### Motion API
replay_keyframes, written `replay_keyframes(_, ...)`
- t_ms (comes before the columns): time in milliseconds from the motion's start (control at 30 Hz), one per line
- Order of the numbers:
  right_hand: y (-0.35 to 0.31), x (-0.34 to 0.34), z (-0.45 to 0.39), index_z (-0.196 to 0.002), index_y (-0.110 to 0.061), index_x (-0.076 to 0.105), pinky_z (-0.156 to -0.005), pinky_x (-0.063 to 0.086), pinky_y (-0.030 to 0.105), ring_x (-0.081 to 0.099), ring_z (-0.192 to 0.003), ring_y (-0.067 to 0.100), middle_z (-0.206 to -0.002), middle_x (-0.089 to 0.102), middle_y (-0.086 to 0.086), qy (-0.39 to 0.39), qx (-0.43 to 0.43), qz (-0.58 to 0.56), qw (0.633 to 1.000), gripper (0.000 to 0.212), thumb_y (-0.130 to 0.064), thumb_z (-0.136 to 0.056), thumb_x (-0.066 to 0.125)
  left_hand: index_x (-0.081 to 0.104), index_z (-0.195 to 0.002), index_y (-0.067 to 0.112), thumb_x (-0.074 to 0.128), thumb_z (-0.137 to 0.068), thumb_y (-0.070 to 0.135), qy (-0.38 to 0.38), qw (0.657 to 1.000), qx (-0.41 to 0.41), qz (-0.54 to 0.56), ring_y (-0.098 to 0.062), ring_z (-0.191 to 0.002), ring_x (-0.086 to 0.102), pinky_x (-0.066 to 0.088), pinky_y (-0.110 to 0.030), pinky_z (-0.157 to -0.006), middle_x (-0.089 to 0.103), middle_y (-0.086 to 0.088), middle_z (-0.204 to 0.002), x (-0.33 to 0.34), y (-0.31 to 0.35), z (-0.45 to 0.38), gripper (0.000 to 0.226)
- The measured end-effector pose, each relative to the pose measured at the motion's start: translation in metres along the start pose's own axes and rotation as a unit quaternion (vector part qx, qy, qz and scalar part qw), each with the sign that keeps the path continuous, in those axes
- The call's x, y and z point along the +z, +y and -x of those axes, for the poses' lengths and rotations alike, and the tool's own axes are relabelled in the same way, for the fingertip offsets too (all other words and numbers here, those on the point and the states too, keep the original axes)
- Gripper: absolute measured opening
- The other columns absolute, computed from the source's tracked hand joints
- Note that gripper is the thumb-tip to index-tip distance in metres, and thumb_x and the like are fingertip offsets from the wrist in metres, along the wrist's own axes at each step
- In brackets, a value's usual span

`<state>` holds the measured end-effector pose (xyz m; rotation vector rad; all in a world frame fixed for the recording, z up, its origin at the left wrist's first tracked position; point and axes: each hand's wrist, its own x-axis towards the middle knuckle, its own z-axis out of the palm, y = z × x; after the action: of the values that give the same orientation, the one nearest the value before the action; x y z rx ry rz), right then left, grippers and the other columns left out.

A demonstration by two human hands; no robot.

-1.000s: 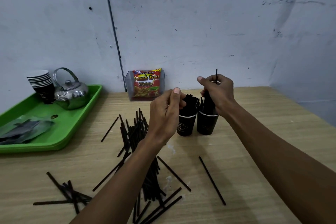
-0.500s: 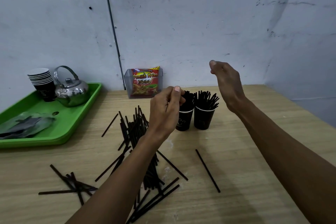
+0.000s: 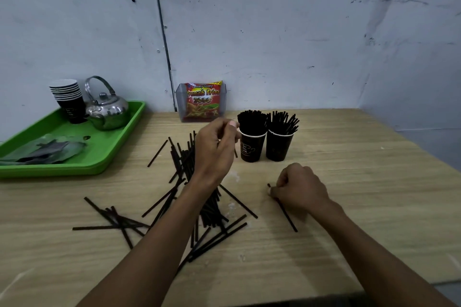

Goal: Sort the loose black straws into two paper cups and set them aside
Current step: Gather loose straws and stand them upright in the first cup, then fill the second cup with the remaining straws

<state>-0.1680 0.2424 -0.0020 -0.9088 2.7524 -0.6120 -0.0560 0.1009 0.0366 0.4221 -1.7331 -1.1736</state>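
Note:
Two black paper cups stand side by side at the back of the wooden table, the left cup (image 3: 250, 149) and the right cup (image 3: 278, 147), both packed with upright black straws. A pile of loose black straws (image 3: 193, 169) lies in the middle, with a smaller scatter (image 3: 117, 222) at the front left. My left hand (image 3: 214, 149) hovers just left of the left cup, fingers pinched, with a short bit of straw showing below them. My right hand (image 3: 299, 188) rests on the table, pinching the far end of a single straw (image 3: 287, 214) that still lies flat.
A green tray (image 3: 82, 166) at the left holds a steel kettle (image 3: 108, 109), a stack of paper cups (image 3: 68, 99) and plastic wrappers. A snack packet in a clear holder (image 3: 203, 102) stands against the back wall. The table's edge runs along the right.
My right hand left the right cup, rose, then dropped to the table and pinched the lone straw. My left hand stayed pinched beside the left cup.

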Motion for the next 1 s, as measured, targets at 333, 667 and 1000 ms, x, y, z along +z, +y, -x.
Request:
replay_keyframes(333,-0.031,0.013,0.020,-0.085,-0.018,0.044,-0.070,0.036,0.034,0.046,-0.081,0.022,-0.083,0.040,-0.002,0.048,0.018,0.102,0.993,0.014,-0.019,-0.094,0.054,0.070,-0.083,0.017,0.056,-0.095,0.016,0.062,0.995,-0.070,-0.027,-0.019,-0.073,0.068,0.053,-0.033,-0.064,0.072,-0.005,-0.075,-0.056,-0.028,-0.002,0.018)
replay_keyframes(667,-0.076,0.030,0.005,-0.098,-0.015,0.045,-0.072,0.051,0.043,0.058,-0.085,0.027,-0.094,0.057,0.009,0.039,-0.144,-0.077,0.986,0.007,-0.008,-0.097,0.044,0.065,-0.082,0.023,0.055,-0.090,0.006,0.088,0.985,-0.124,-0.076,-0.011,-0.067,0.066,0.047,-0.018,-0.055,0.072,-0.010,-0.082,-0.109,-0.046,-0.007,0.021)
replay_keyframes(1000,-0.136,0.057,-0.003,-0.150,-0.027,0.019,-0.098,0.041,0.046,0.040,-0.133,0.037,-0.149,0.035,0.015,-0.132,-0.050,0.058,0.988,0.132,-0.094,-0.043,0.060,0.064,-0.083,0.018,0.056,-0.089,0.001,0.103,0.984,-0.126,-0.075,-0.015,-0.069,0.063,0.044,-0.010,-0.049,0.070,-0.016,-0.085,-0.135,-0.053,-0.010,0.019)
